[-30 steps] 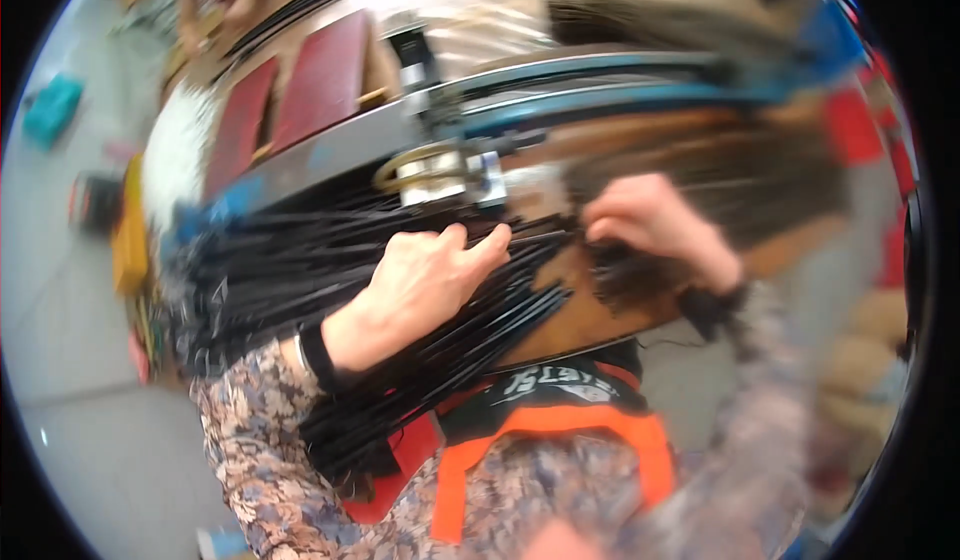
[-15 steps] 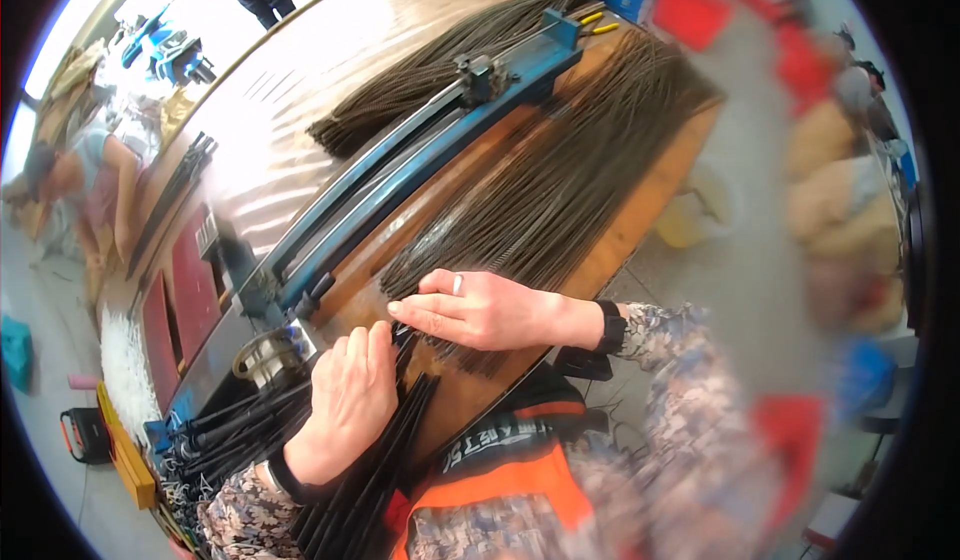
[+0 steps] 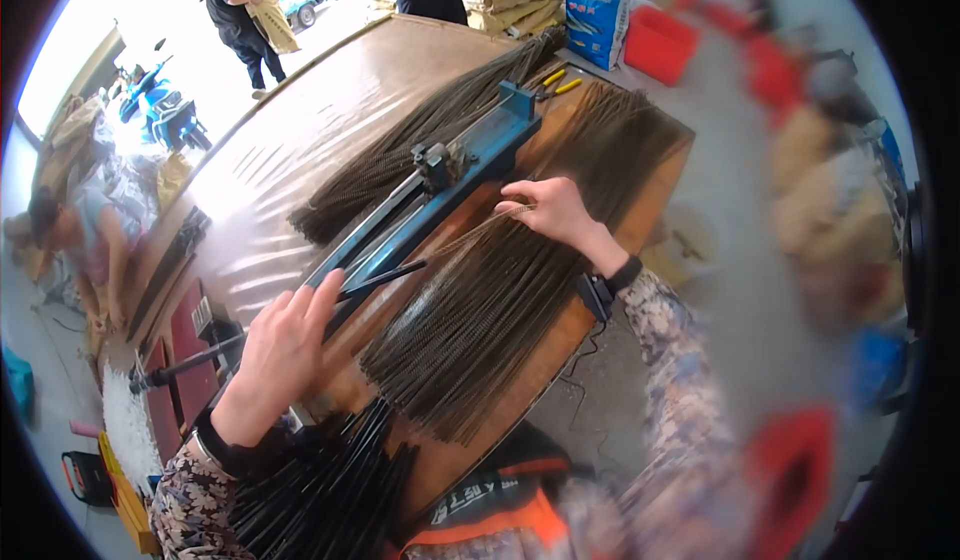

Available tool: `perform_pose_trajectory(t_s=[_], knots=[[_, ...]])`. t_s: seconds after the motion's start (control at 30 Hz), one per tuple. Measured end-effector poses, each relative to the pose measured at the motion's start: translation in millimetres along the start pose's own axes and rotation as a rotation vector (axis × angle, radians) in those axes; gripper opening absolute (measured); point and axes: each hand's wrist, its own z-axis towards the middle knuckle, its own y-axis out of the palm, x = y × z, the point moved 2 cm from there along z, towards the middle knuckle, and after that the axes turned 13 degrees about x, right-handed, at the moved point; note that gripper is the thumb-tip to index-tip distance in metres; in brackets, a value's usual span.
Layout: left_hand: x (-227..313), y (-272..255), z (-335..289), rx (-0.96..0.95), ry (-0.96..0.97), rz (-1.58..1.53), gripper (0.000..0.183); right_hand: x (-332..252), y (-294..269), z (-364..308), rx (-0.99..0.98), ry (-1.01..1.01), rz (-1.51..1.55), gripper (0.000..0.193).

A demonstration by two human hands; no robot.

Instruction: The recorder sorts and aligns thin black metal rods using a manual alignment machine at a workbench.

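Observation:
My left hand [image 3: 278, 360] is closed around a black tube [image 3: 385, 277], held slantwise over the near end of a long blue metal rail fixture [image 3: 375, 245]. From the tube's far end a thin twisted wire [image 3: 468, 243] stretches up to my right hand [image 3: 555, 210], whose fingers pinch it. Whether it is one strand or more I cannot tell. My right hand hovers above a wide bundle of brown twisted wires [image 3: 500, 310] on the table. Below my left hand lies a pile of black tubes [image 3: 335, 490].
Another wire bundle [image 3: 400, 145] lies beyond the rail. Yellow-handled pliers [image 3: 562, 87] rest near the table's far corner. A blue-and-white bag [image 3: 598, 15] and a red bin [image 3: 660, 45] stand past it. Co-workers are at the left [image 3: 85, 240] and far side [image 3: 238, 20].
My hands, close together before, are now wide apart. The right has moved up and away with the wire; the left has moved left with the black tube. The view has shifted too.

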Motion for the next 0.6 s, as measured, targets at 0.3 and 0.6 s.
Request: perform_pose_trajectory(t_s=[0.3,0.6], knots=[[9,19,10,-0.099,-0.021,-0.159,0.026,-79,-9,28,0.041,-0.274,0.091,0.031],[4,29,10,-0.058,0.019,-0.089,0.052,-14,-31,33,0.233,-0.225,-0.155,0.011]])
